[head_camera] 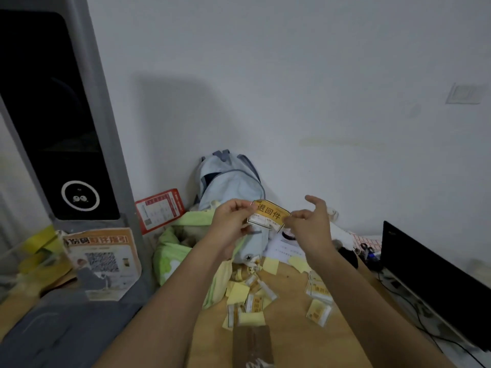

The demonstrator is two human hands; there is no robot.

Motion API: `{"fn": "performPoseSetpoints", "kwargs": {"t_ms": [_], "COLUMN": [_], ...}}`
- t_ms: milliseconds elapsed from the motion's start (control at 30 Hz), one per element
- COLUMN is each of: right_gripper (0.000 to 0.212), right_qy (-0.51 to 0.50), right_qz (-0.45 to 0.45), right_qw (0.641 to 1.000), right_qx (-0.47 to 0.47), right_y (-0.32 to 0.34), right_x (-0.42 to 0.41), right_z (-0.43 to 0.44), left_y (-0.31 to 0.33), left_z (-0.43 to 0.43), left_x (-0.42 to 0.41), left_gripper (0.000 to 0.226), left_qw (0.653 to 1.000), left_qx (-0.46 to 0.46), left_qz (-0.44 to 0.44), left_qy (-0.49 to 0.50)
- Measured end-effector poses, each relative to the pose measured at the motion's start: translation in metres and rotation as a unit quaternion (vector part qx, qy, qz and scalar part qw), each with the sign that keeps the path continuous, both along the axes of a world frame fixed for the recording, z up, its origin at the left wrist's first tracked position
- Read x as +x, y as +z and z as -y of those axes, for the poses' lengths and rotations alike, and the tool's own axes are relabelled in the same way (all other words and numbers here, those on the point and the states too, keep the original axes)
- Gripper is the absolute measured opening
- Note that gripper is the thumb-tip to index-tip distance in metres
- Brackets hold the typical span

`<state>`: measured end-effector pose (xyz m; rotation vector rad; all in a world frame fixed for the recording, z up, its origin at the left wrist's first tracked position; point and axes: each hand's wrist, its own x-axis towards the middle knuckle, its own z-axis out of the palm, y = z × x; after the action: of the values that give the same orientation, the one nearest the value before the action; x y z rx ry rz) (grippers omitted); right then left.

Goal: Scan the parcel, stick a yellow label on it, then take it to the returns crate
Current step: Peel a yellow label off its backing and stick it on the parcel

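Yellow label (269,215): held in the air between both hands, left hand (230,218) pinching its left edge, right hand (309,221) pinching its right corner, remaining fingers spread. Below: wooden table (289,338) strewn with loose yellow labels (259,301). Behind: pale blue backpack (231,181) against the wall. Parcel: cannot tell which.

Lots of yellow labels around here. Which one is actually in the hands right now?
The yellow label printed with three large dark characters, held up between the left hand and right hand. The other labels lie scattered on the wooden table below.
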<state>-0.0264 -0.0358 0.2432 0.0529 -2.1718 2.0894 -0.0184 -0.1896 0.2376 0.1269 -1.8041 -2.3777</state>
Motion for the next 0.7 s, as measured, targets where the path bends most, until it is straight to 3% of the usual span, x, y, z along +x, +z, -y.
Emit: {"fn": "performPoseSetpoints", "kwargs": {"t_ms": [167,333,400,600,700], "right_gripper": [0.059,0.046,0.034,0.035,0.025], "right_qy": [-0.018,-0.048,-0.066,-0.046,-0.031], "right_qz": [0.013,-0.009,-0.016,0.014,0.04], "right_qw": [1.0,0.998,0.998,0.998,0.998], "right_qx": [0.007,-0.044,-0.017,0.036,0.046], "right_y": [-0.016,-0.032,-0.041,-0.068,-0.085], "right_x": [0.014,0.024,0.022,0.015,0.013], "right_z": [0.001,0.005,0.005,0.003,0.006], "left_y": [-0.022,-0.035,-0.039,-0.061,-0.077], "left_z": [0.004,0.006,0.006,0.002,0.004], "left_x": [0.019,0.028,0.029,0.031,0.029], "left_gripper": [0.016,0.015,0.013,0.013,0.013], "left_qw": [0.998,0.998,0.998,0.996,0.992], "left_qx": [-0.029,-0.03,-0.029,-0.023,-0.024], "left_qz": [0.047,0.056,0.061,0.09,0.119], "left_qy": [0.002,0.006,0.006,0.012,0.022]}}
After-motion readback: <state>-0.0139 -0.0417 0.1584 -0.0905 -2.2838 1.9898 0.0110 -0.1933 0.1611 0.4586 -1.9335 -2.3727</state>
